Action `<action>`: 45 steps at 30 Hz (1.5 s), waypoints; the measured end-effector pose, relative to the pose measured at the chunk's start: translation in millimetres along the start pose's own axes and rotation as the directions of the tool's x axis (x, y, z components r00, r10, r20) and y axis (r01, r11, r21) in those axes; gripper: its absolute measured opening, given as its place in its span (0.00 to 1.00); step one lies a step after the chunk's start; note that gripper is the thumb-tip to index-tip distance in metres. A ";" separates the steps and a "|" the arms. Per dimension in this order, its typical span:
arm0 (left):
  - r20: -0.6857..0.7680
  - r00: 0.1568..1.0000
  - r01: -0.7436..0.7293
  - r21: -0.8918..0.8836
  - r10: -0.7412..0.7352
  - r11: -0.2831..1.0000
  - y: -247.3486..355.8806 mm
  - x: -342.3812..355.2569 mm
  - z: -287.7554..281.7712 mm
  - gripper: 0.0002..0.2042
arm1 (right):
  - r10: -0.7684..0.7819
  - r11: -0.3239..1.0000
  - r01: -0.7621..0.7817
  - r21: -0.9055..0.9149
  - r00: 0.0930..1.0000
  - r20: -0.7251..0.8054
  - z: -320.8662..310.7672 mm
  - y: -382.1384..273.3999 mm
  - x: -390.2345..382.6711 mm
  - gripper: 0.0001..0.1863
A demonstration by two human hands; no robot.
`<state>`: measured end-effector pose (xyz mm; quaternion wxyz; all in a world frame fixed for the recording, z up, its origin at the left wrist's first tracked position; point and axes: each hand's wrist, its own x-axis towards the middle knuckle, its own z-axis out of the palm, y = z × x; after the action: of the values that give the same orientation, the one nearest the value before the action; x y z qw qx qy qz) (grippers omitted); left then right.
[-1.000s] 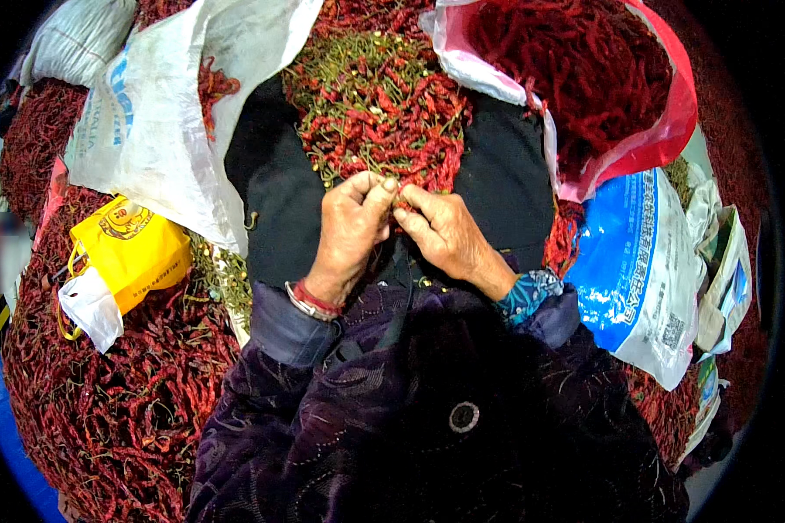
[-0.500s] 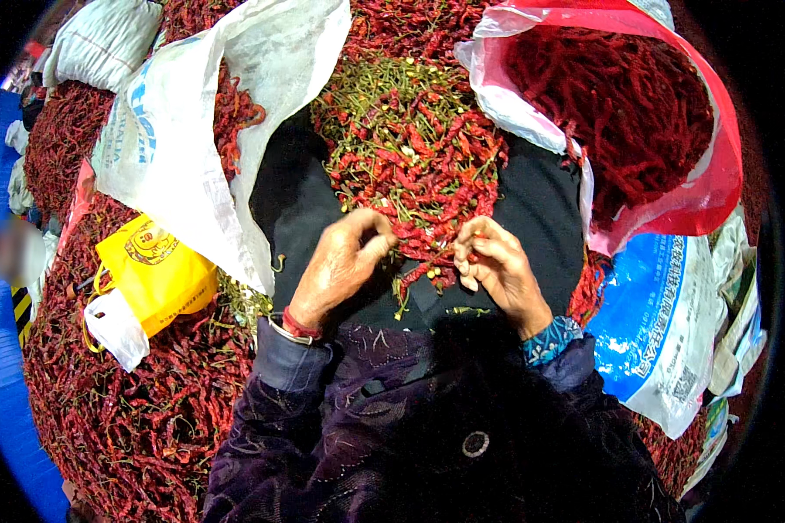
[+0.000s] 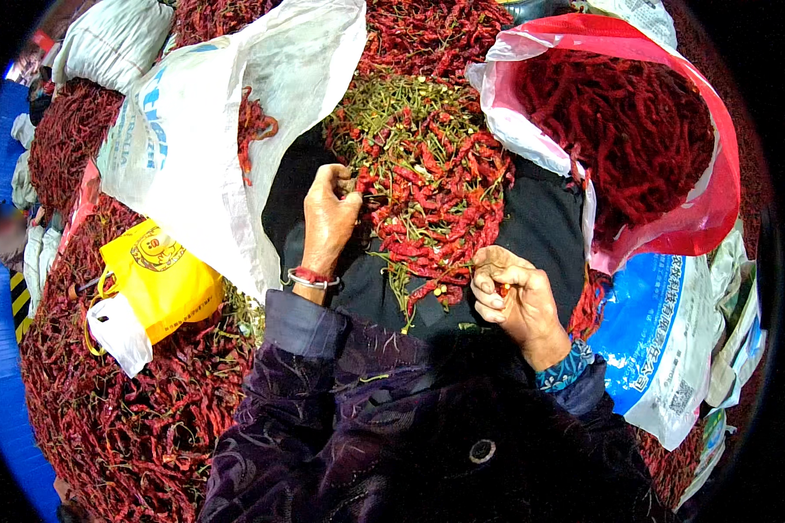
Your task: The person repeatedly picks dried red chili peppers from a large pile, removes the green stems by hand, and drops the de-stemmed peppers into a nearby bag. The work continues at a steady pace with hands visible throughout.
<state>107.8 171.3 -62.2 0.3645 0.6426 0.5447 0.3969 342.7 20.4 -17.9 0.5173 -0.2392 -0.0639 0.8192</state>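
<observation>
A heap of red chili peppers (image 3: 445, 193) mixed with green stems lies on the dark cloth over my lap. At the heap's left edge is my left hand (image 3: 333, 213), its fingers curled in beside the peppers; whatever they pinch is hidden. Right of the heap's near end, my right hand (image 3: 515, 296) is raised with bent fingers closed. A small orange-red bit of chili pepper (image 3: 503, 288) shows between them. Several stems and peppers (image 3: 414, 296) trail off the heap between both hands.
To the right stands an open pink-rimmed sack (image 3: 726, 174) full of dark red chilies. A white woven sack (image 3: 205, 157) gapes on the left, above a yellow bag (image 3: 161, 283). More chilies (image 3: 122, 427) cover the lower left; a blue-and-white sack (image 3: 654, 331) lies on the right.
My left hand has moved farther out along the heap's left edge. My right hand has drawn slightly right and nearer, away from the peppers. The whole view has shifted a little.
</observation>
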 end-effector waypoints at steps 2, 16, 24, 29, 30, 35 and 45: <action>-0.056 0.998 0.027 -0.149 -0.035 0.989 5.5 -13.7 -5.7 0.12 | 0.020 0.999 -0.020 -0.047 1.000 0.016 9.7 -0.1 -4.2 0.14; 0.122 0.992 0.095 -0.587 -0.028 0.804 58.0 -80.3 -12.7 0.10 | 0.027 0.946 -0.044 -0.321 0.998 -0.057 38.3 24.1 25.9 0.16; 0.094 0.996 0.059 -0.714 0.011 0.697 60.6 -82.1 2.5 0.09 | -0.263 0.940 0.261 -0.218 0.965 0.023 27.9 16.9 11.7 0.11; 0.260 0.962 0.262 -0.797 -0.084 0.544 56.3 -83.6 -3.0 0.11 | -0.281 0.946 0.273 -0.176 0.959 -0.022 20.3 19.1 0.2 0.08; 0.297 0.952 0.289 -0.806 -0.069 0.517 55.1 -83.1 -3.4 0.12 | -0.286 0.947 0.280 -0.156 0.958 -0.015 19.8 18.7 -0.8 0.07; 0.239 0.966 0.250 -0.793 -0.095 0.555 54.7 -80.9 -4.0 0.14 | -0.343 0.883 0.323 -0.340 0.939 -0.001 34.0 -6.4 -38.4 0.06; 0.158 0.896 -0.428 0.052 0.415 0.902 52.0 -77.4 19.5 0.07 | -0.749 0.007 -0.196 -0.980 0.649 -0.136 33.6 -60.9 -201.1 0.08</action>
<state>139.7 86.7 -32.3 0.2803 0.7871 0.3812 0.3957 447.6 -123.6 98.5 0.3650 -0.7681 -0.4570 0.2607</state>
